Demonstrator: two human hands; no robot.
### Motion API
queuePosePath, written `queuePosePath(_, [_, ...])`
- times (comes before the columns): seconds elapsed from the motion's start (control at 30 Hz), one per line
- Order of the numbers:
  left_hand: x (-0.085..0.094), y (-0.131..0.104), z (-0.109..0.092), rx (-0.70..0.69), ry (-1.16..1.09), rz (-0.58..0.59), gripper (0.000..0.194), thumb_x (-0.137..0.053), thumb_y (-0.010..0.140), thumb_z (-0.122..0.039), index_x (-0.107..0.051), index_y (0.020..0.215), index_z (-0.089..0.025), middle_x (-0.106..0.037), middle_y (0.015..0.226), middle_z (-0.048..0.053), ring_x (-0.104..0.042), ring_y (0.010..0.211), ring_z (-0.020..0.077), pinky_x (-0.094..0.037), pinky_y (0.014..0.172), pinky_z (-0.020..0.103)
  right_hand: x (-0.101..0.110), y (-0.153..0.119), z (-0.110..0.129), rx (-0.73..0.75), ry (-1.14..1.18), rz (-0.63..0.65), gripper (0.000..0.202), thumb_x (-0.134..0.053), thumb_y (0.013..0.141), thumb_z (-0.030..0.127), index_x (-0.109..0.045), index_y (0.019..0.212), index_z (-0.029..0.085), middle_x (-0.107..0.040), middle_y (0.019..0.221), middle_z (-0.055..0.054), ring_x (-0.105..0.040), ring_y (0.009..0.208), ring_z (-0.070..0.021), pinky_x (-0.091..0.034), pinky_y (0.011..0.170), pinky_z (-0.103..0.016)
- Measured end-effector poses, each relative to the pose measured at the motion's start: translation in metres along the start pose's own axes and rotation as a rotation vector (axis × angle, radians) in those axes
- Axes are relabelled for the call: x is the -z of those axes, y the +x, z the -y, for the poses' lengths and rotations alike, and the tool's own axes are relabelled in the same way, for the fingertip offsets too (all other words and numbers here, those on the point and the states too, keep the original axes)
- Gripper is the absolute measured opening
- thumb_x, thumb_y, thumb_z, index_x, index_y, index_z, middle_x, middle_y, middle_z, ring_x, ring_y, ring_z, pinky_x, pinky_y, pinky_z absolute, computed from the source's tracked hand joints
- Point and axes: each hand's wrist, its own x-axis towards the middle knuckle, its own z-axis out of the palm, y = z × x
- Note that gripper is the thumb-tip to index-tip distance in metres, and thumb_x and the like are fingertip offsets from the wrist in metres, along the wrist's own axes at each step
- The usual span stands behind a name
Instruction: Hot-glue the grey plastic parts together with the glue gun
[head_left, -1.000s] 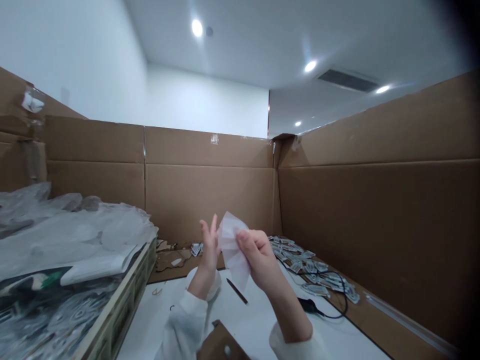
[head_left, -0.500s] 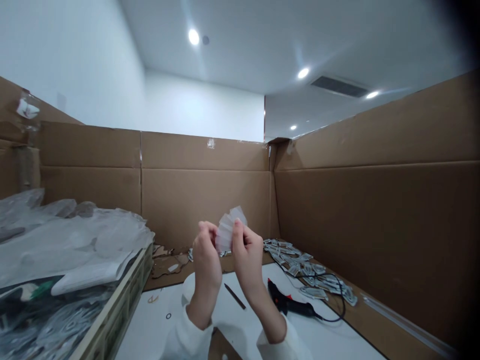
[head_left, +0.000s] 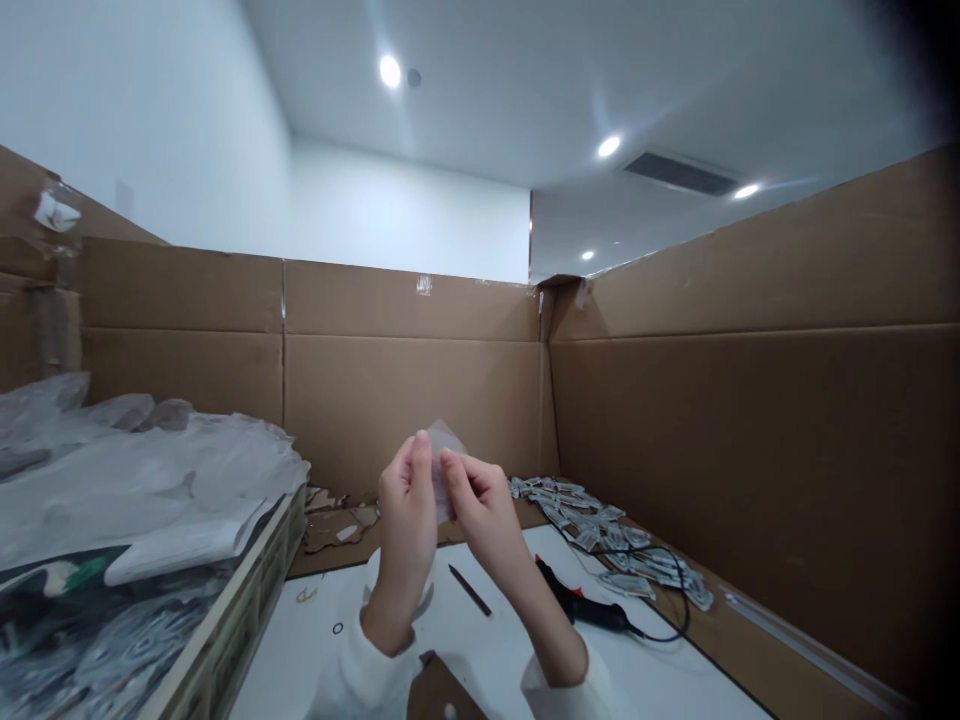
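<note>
Thin translucent plastic pieces (head_left: 444,437) are held up between my two hands over the white board. My left hand (head_left: 406,495) pinches their left side, thumb pressed against the fingers. From the right, my right hand (head_left: 480,497) grips them with thumb and bent forefinger, its fingertips close to the left thumb. The fingers cover much of the pieces, so how they overlap is hard to see. Below the hands, a dark thin stick (head_left: 470,590) lies on the white board (head_left: 300,655). A black glue gun (head_left: 585,605) rests right of my right forearm.
At left stands a crate (head_left: 247,600) heaped with clear plastic bags (head_left: 202,465). Several small packaged parts (head_left: 592,520) lie along the right, beside the glue gun's cable. A small black ring (head_left: 337,628) and a brown piece (head_left: 442,690) are on the board. Cardboard walls (head_left: 412,380) surround the table.
The translucent pieces were fanned out in my right hand; now they sit bunched together between both hands. My hands have drawn closer, with the left thumb now on the pieces.
</note>
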Motion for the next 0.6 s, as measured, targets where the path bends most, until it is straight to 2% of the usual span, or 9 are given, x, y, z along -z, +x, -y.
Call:
queuePosePath(0.1, [-0.001,0.000,0.001,-0.082,0.022,-0.032,0.049,-0.047,0.083,-0.059,-0.033,0.060,-0.018,-0.030,0.057,-0.004,-0.029,0.053,0.0086,-0.028,0.048,0.018,0.003,0.001,0.000,-0.039,0.074,0.084,0.049,-0.041,0.088,0.054,-0.036,0.057,0.017,-0.029,0.052,0.003,-0.026,0.050,-0.0069,-0.021,0.045,-0.021])
queuePosePath(0.17, [-0.001,0.000,0.001,-0.104,0.020,-0.027,0.048,-0.048,0.084,-0.056,-0.033,0.060,-0.018,-0.029,0.057,-0.005,-0.027,0.053,0.0082,-0.027,0.046,0.018,0.004,0.001,0.001,-0.082,0.147,0.088,0.051,-0.041,0.086,0.058,-0.035,0.056,0.017,-0.029,0.052,0.004,-0.025,0.049,-0.0066,-0.022,0.045,-0.021])
queuePosePath(0.27, [-0.002,-0.001,0.002,-0.065,-0.054,0.003,0.045,-0.049,0.085,-0.054,-0.034,0.061,-0.018,-0.029,0.057,-0.005,-0.025,0.052,0.0078,-0.026,0.045,0.018,0.002,0.000,0.005,-0.123,0.266,0.027,0.055,-0.039,0.084,0.065,-0.033,0.055,0.018,-0.028,0.052,0.004,-0.023,0.048,-0.0064,-0.022,0.043,-0.021])
queuePosePath(0.37, [-0.003,-0.002,0.001,-0.004,-0.165,0.014,0.042,-0.051,0.085,-0.049,-0.035,0.062,-0.018,-0.029,0.058,-0.005,-0.025,0.052,0.0073,-0.027,0.045,0.017,-0.001,-0.001,0.004,-0.107,0.325,0.034,0.053,-0.044,0.082,0.065,-0.036,0.059,0.018,-0.028,0.054,0.004,-0.023,0.049,-0.0064,-0.023,0.043,-0.020])
queuePosePath(0.5, [-0.002,-0.002,0.000,0.026,-0.285,-0.036,0.039,-0.053,0.085,-0.044,-0.033,0.063,-0.018,-0.029,0.059,-0.005,-0.025,0.052,0.0068,-0.027,0.046,0.016,-0.001,0.007,-0.015,-0.113,0.311,0.096,0.049,-0.050,0.080,0.063,-0.040,0.063,0.017,-0.031,0.057,0.005,-0.026,0.050,-0.0060,-0.024,0.044,-0.019])
queuePosePath(0.6, [0.000,0.000,0.002,-0.032,-0.254,-0.094,0.041,-0.049,0.088,-0.043,-0.029,0.062,-0.019,-0.025,0.057,-0.006,-0.021,0.049,0.0069,-0.024,0.044,0.016,0.000,0.014,-0.032,-0.179,0.291,0.060,0.050,-0.053,0.078,0.063,-0.039,0.061,0.017,-0.031,0.053,0.006,-0.026,0.047,-0.0056,-0.021,0.043,-0.019])
